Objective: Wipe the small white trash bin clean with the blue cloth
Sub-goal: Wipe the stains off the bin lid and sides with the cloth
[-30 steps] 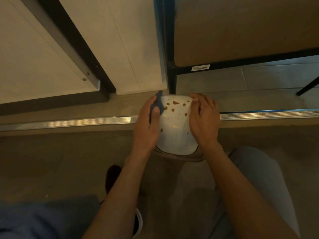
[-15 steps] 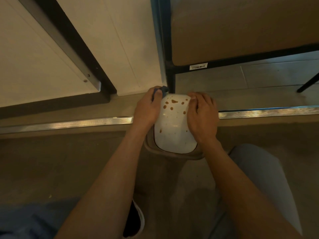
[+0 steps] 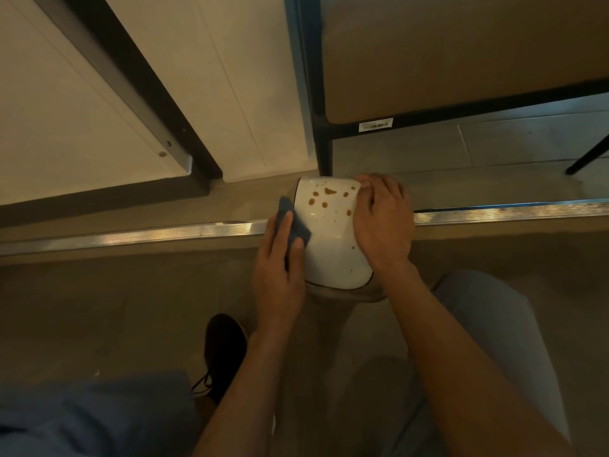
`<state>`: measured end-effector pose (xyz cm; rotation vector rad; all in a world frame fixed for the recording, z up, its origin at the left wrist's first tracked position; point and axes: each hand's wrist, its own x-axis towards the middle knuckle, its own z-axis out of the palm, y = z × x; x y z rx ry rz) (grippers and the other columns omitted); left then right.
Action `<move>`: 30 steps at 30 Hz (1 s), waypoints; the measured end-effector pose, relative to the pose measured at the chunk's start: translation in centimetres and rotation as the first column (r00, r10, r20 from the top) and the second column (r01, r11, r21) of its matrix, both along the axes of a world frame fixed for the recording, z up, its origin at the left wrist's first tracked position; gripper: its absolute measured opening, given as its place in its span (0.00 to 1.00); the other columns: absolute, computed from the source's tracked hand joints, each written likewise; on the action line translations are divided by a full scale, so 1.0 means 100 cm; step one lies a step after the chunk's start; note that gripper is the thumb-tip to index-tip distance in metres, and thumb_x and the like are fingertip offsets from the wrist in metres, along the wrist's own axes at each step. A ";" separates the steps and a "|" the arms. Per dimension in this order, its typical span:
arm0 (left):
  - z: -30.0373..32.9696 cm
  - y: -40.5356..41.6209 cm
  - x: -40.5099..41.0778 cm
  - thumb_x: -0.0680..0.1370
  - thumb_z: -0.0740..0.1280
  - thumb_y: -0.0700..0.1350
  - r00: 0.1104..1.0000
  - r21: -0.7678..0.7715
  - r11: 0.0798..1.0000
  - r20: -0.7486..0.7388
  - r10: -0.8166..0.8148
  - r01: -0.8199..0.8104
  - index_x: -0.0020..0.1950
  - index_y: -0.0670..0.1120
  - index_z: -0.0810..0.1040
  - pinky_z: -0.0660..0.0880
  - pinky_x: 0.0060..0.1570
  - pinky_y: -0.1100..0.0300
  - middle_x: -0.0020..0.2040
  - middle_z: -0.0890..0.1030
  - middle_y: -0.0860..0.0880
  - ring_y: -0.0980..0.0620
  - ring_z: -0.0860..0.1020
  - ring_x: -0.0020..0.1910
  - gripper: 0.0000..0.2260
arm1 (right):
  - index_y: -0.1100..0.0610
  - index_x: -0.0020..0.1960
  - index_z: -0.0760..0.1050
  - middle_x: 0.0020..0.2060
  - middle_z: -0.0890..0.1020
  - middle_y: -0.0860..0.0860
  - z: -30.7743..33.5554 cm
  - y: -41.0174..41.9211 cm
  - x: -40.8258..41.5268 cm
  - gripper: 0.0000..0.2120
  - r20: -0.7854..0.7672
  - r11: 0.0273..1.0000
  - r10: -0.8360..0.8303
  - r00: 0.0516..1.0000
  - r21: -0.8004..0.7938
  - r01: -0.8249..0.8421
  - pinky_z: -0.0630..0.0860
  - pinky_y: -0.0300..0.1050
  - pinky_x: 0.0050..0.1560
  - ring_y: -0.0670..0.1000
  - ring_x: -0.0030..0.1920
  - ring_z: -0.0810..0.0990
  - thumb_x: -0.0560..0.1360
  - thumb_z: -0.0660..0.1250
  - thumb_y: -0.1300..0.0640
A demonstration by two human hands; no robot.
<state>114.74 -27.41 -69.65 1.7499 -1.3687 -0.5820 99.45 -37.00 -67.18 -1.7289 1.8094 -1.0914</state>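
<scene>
Blue cloth (image 3: 294, 225) pinched, L hand (image 3: 280, 268) | R hand (image 3: 384, 222) grips bin (image 3: 333, 245) betw.

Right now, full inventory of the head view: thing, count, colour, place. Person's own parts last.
trash bin: 1, white, on the floor at centre, brown spots mostly on its far part
cloth: 1, blue, against the bin's left side
metal strip: 1, silver, runs across the floor, left to right
panel: 1, white with a dark diagonal bar, upper left
furniture frame: 1, black, upper right, white barcode label on its lower rail
shoe: 1, dark, below the bin
left hand: 1, holds the cloth against the bin
right hand: 1, grips the bin's right side
</scene>
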 end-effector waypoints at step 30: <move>-0.029 0.030 -0.028 0.84 0.49 0.63 0.978 0.009 0.999 0.207 0.035 -0.038 0.79 0.69 0.48 0.66 0.71 0.34 0.82 0.41 0.59 0.45 0.50 0.82 0.23 | 0.55 0.63 0.78 0.60 0.80 0.53 -0.002 0.000 0.001 0.19 -0.016 1.000 -0.011 1.000 -0.020 0.011 0.74 0.56 0.60 0.56 0.63 0.74 0.82 0.53 0.51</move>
